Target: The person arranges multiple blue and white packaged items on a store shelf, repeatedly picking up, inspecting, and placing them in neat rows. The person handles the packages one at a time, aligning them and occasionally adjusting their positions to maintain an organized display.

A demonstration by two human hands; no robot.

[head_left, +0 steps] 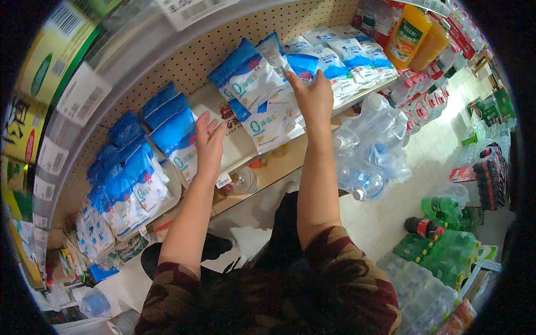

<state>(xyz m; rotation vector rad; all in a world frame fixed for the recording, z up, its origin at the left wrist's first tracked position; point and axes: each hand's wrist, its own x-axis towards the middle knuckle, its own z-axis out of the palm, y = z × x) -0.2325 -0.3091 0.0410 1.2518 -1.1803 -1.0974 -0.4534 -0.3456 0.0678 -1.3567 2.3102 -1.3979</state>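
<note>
My left hand (209, 144) is raised over the shelf with its fingers apart and nothing in it, just right of a row of blue-and-white plastic bags (169, 125). Farther right, my right hand (312, 96) touches a stack of similar bags; its thumb and fingers are at the top of a blue-and-white bag (302, 65), and whether they grip it is unclear. Left of that hand, more bags (255, 83) lean and overlap, with one white bag (272, 130) lying at the shelf's front. Between the hands, part of the bare shelf (238, 153) shows.
A perforated back panel (188, 63) stands behind the shelf. Bags with another print (351, 54) and orange juice bottles (405, 37) are at the right. Wrapped clear bottles (372, 146) stand by the shelf's front. Green bottle packs (448, 251) lie on the floor. Price tags line the upper shelf edge (83, 92).
</note>
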